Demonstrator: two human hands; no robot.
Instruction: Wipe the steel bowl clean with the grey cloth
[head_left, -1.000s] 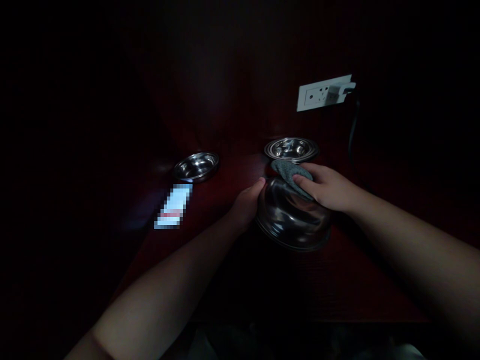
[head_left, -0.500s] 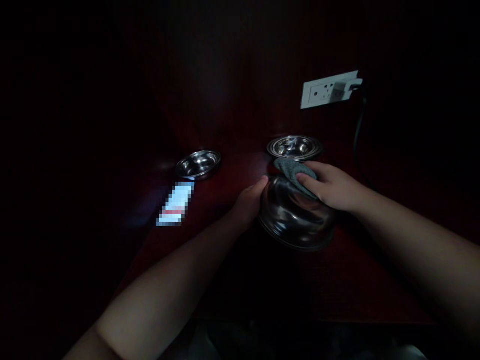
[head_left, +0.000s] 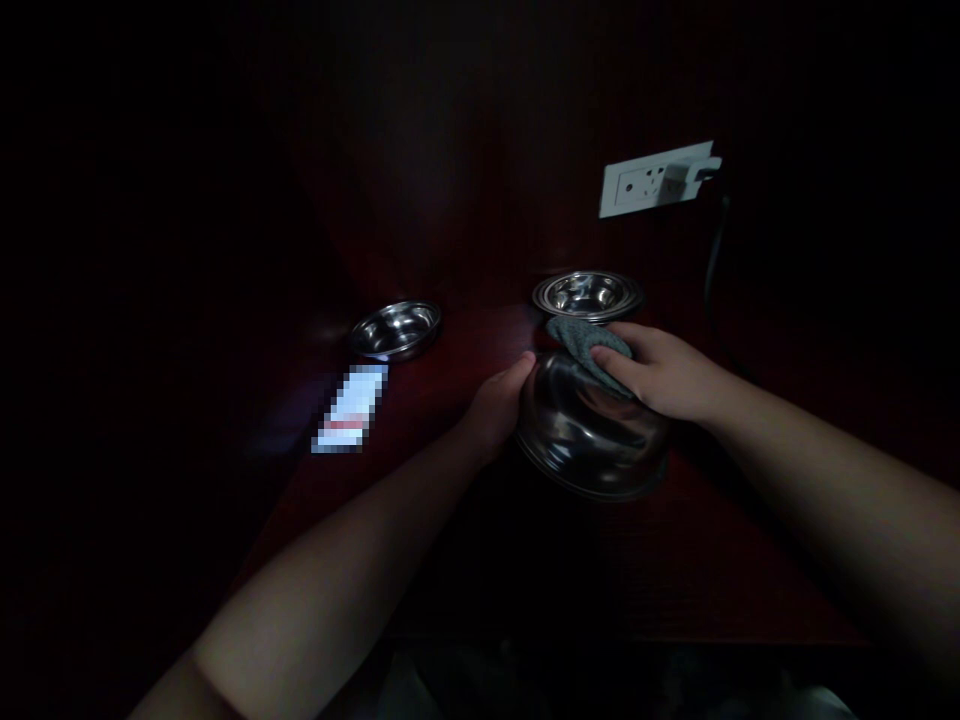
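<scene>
A shiny metal bowl is tilted in front of me with its outer side facing up toward the camera. My left hand grips its left edge, the thumb along the outside and the other fingers hidden. In my right hand is a folded grey-green cloth, pressed against the top of the bowl's outer surface. Just beyond the cloth sits a stack of metal bowls. Another metal bowl rests to the left, its open side up.
A lit phone, its screen pixelated, lies by the left bowl on the dark red table. On the back wall is a white socket panel with a plug and a hanging cord. The surroundings are very dark.
Hardly anything differs. The whole view has shifted very slightly; both hands, the cloth and the tilted bowl keep their positions.
</scene>
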